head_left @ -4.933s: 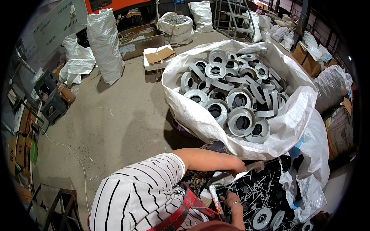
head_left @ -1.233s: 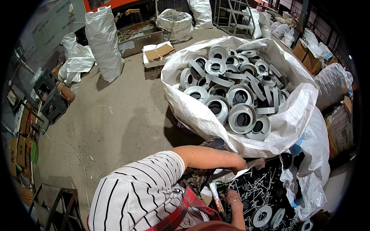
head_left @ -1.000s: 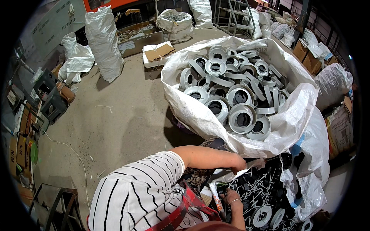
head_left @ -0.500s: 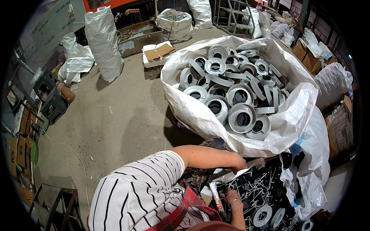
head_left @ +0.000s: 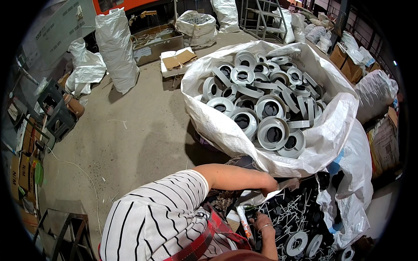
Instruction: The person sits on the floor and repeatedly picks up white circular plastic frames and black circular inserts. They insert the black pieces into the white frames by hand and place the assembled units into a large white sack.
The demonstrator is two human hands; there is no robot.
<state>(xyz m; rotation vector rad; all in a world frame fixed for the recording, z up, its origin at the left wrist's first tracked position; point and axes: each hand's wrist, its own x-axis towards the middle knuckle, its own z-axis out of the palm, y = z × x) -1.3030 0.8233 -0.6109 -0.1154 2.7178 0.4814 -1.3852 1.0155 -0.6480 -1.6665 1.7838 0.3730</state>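
Note:
My left arm reaches across to the fold of a white sack (head_left: 254, 199); my left hand (head_left: 271, 188) is bent down at that fold, its fingers hidden. Below it, my right hand (head_left: 261, 221), with a bracelet at the wrist, is closed with bent fingers over dark pieces. What it holds is too small and shadowed to make out. Beside both hands lies a heap of black plastic parts (head_left: 278, 209) strewn with thin white plastic sprues (head_left: 300, 212). Two grey flanged rings (head_left: 297, 243) rest on the heap near my right forearm.
Just beyond my arms stands a large white woven sack (head_left: 207, 124) full of grey rings with black centres (head_left: 273, 134). Crumpled plastic (head_left: 355, 191) hangs at the right. Further off are a tall white sack (head_left: 115, 52), a flattened carton (head_left: 179, 60), a metal stair frame (head_left: 265, 21) and dark stools (head_left: 61, 119).

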